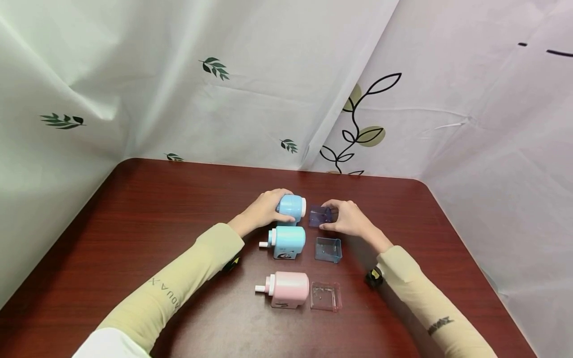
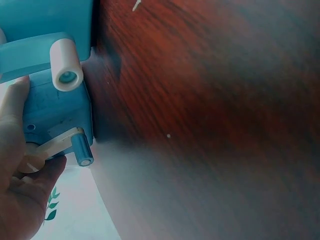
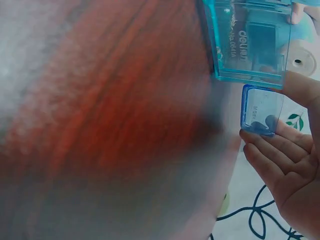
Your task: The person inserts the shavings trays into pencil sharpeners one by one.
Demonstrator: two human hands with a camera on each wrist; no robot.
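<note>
My left hand point(image 1: 267, 208) grips a light-blue crank pencil sharpener point(image 1: 292, 206) at the back of the row. In the left wrist view, its crank handle point(image 2: 82, 150) sticks out between finger and thumb. My right hand point(image 1: 350, 218) pinches a small see-through violet-blue shavings drawer point(image 1: 319, 216), a short way right of that sharpener. Dark bits lie inside the drawer, seen in the right wrist view. Directly in front stands a turquoise sharpener point(image 1: 290, 241), its see-through teal drawer point(image 1: 328, 249) set apart on its right.
Closer to me a pink sharpener point(image 1: 290, 288) stands with a clear pink drawer point(image 1: 326, 297) beside it. All of them are on a dark red wooden table point(image 1: 179, 209). A white curtain with leaf prints point(image 1: 250, 114) hangs behind the far edge.
</note>
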